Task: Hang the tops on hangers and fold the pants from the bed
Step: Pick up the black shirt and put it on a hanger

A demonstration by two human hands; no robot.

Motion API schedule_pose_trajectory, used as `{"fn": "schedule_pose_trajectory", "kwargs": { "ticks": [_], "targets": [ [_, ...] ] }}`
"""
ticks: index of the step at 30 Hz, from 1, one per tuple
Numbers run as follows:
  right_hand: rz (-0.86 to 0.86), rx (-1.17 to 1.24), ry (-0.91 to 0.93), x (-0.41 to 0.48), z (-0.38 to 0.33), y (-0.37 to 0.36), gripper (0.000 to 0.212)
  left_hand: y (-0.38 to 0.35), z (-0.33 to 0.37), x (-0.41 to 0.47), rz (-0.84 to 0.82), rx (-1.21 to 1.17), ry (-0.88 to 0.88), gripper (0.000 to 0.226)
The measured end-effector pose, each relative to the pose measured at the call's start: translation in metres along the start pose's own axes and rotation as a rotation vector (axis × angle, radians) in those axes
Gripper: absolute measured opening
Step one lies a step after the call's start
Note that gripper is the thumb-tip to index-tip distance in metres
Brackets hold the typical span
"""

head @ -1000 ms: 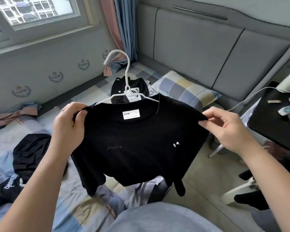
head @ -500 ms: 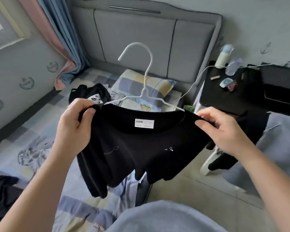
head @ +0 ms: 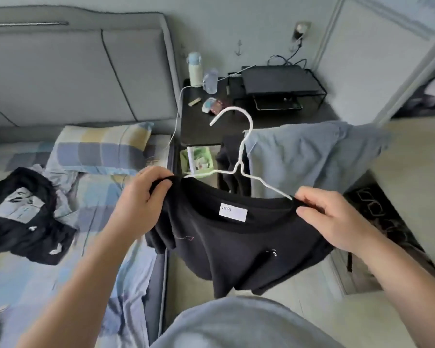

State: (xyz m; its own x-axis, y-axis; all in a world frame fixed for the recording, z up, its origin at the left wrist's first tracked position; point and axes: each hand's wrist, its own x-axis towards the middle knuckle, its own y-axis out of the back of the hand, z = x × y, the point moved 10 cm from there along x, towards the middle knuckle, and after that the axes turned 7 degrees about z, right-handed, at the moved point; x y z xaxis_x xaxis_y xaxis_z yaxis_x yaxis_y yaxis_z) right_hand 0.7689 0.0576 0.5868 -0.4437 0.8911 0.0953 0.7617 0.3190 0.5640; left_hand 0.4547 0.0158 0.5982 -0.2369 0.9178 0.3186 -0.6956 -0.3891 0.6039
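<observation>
At frame centre, the black top [head: 236, 244] is hanging on the white hanger [head: 241, 156], the left hand [head: 138, 204] and right hand [head: 337, 222] each gripping one shoulder with curled fingers, beside the bed [head: 35, 272] at left.

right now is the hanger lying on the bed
No, left hand and right hand hold the white hanger up inside the black top.

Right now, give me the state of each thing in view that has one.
top: on the hanger, held up by both shoulders.
hanger: inside the top's neck, hook up, hooked on nothing.
left hand: grips one shoulder of the top.
right hand: pinches the other shoulder.
black clothes: crumpled on the bed, unhung.
blue garment: draped, not on a hanger.
bottle: upright, capped.
</observation>
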Motion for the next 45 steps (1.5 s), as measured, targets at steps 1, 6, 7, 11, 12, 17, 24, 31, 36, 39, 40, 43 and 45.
{"fn": "schedule_pose_trajectory", "kwargs": {
  "ticks": [1,6,7,11,12,17,24,31,36,39,40,43,45],
  "targets": [
    [0.022,0.002,-0.032,-0.011,0.014,0.017,0.021,-0.025,0.011,0.003,-0.052,-0.012,-0.017,0.029],
    [0.154,0.057,-0.222,-0.079,0.080,0.099,0.022,-0.146,0.077,0.013,-0.277,-0.042,-0.130,0.023],
    [0.191,0.061,-0.258,-0.095,0.091,0.115,0.022,-0.170,0.091,0.013,-0.323,-0.050,-0.149,0.023],
    [0.333,0.076,-0.400,-0.156,0.127,0.173,0.025,-0.263,0.147,0.010,-0.458,-0.072,-0.204,0.024],
    [0.373,0.075,-0.431,-0.171,0.133,0.186,0.026,-0.284,0.162,0.009,-0.482,-0.074,-0.219,0.023],
    [0.576,0.154,-0.592,-0.240,0.158,0.233,0.020,-0.372,0.245,0.001,-0.596,-0.025,-0.343,0.023],
    [0.930,0.356,-0.694,-0.282,0.180,0.262,0.014,-0.447,0.316,-0.024,-0.845,-0.117,-0.423,0.039],
    [1.268,0.477,-0.623,-0.262,0.194,0.308,0.014,-0.497,0.367,-0.025,-1.092,-0.286,-0.485,0.019],
    [1.355,0.459,-0.495,-0.205,0.187,0.355,0.019,-0.506,0.413,0.006,-1.177,-0.385,-0.590,0.018],
    [1.376,0.470,-0.412,-0.166,0.184,0.383,0.013,-0.504,0.438,0.032,-1.194,-0.419,-0.695,0.036],
    [1.386,0.470,-0.391,-0.154,0.184,0.393,0.011,-0.504,0.446,0.042,-1.195,-0.423,-0.723,0.040],
    [1.428,0.417,-0.355,-0.122,0.183,0.423,0.012,-0.511,0.464,0.073,-1.179,-0.417,-0.804,0.038],
    [1.459,0.393,-0.331,-0.102,0.182,0.444,0.017,-0.516,0.474,0.093,-1.160,-0.415,-0.850,0.035]
  ]
}}
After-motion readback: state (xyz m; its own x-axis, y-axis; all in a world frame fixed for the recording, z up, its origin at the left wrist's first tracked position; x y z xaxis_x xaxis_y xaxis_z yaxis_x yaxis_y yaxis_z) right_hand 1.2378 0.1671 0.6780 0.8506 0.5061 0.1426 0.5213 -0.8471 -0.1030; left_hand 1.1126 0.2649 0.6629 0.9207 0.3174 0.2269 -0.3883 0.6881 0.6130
